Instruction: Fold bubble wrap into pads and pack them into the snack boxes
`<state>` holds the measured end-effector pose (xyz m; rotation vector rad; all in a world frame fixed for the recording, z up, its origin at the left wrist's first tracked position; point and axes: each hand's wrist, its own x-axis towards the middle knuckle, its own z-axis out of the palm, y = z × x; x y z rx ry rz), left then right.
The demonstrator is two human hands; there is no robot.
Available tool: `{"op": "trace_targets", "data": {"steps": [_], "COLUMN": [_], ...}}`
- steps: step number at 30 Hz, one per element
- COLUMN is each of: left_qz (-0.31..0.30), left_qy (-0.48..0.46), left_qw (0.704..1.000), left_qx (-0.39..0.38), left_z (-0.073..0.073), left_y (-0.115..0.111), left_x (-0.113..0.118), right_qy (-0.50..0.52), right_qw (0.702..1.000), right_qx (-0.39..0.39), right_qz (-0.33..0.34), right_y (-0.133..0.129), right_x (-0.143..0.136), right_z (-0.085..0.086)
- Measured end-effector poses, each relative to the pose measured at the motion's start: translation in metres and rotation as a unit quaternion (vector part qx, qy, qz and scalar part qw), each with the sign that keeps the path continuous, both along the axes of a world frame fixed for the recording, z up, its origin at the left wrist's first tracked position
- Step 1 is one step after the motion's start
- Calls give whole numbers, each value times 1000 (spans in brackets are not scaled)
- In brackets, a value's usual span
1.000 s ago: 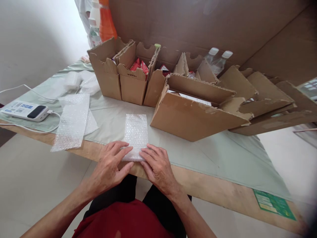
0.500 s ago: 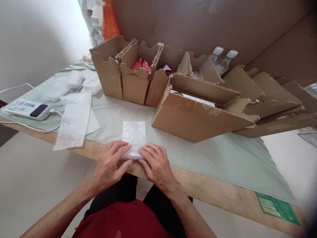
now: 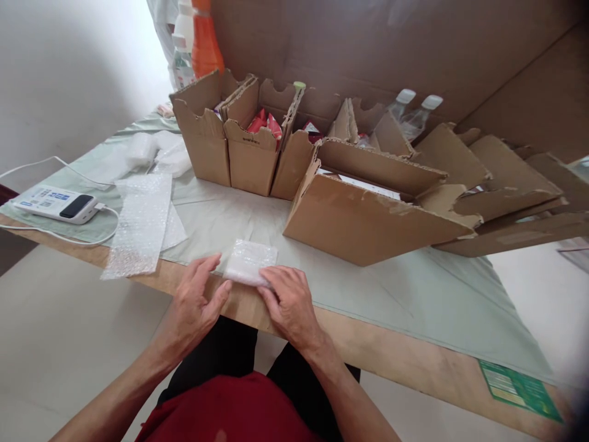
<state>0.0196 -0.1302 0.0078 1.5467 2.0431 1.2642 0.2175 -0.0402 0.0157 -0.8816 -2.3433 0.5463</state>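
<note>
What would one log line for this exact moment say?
left hand: beside bubble-wrap bundle, fingertips touching | right hand: fingers on bundle's near edge | bundle: rolled up, on table near edge | cardboard boxes: behind

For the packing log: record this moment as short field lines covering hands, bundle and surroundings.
Left hand: open, fingers beside the bubble-wrap bundle
Right hand: fingers resting on the bundle's near edge
Bundle: short rolled packet at the table edge
Left of it: loose bubble-wrap sheet, white device with cable
Behind: open cardboard boxes, bottles
</note>
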Motion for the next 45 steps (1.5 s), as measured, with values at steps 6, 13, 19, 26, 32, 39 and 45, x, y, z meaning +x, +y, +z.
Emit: {"op": "trace_targets", "data": {"steps": [6,13,19,26,32,39,45], "left_qz": [-26,-95,-170,-60,-173,-205,-203], "left_qy": [-434,-553,-501,-337,-270,-220,-190], "left_qw": [899,823,842,939,947,953,960], "left_qx": [-59,-89,-103,35,-16,-36,-22], "left_z": [14,34,27,25,0,-9,-13], "left_y": [-11,6,27,137,167,155,158], "left_x": [20,57,69,59,76,72,73], "right_qy": [106,215,247,177,-258,-522,-514], "right_qw": [971,893,874,959,888,818,843], "right_qx": [-212,-387,-408,-50,68,-49,-76], "right_qz": [-30,-82,-96,-217,-374,-235,-140], "right_y": [-15,-32,-34,39,129,173,192], "right_x": [5,43,87,161,155,109,119], "right_z": [14,10,30,146,222,223,203]}}
